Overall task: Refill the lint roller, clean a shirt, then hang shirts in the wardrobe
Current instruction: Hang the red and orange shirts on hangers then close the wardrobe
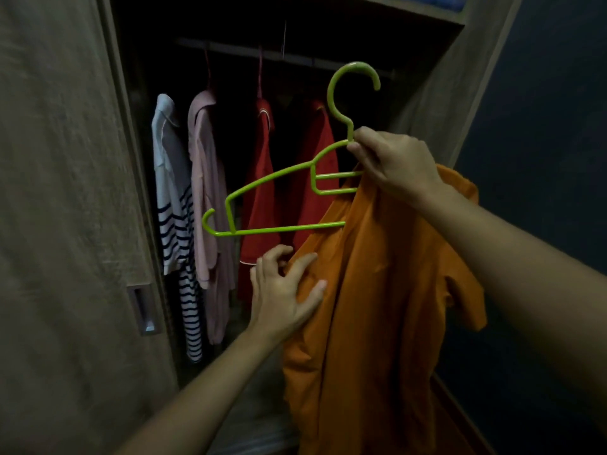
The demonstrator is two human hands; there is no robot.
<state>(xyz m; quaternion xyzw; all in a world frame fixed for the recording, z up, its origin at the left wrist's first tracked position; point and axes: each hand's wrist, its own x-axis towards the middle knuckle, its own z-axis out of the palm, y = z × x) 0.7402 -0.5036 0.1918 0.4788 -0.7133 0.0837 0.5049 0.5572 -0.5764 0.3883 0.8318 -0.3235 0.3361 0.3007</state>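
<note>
My right hand (394, 165) grips a green plastic hanger (279, 178) at its neck, just below the hook, in front of the open wardrobe. An orange shirt (377, 307) hangs from the hanger's right half; the left arm of the hanger sticks out bare. My left hand (285, 290) lies against the shirt's left edge with fingers spread, the fingertips bent slightly into the cloth. The hook sits below the dark rail (295, 55) and is not on it.
On the rail hang a white and navy striped shirt (174, 208), a pale pink shirt (207, 198) and two red shirts (262, 178). The sliding door (65, 224) with a recessed handle (144, 310) stands left. A dark blue wall (542, 142) is right.
</note>
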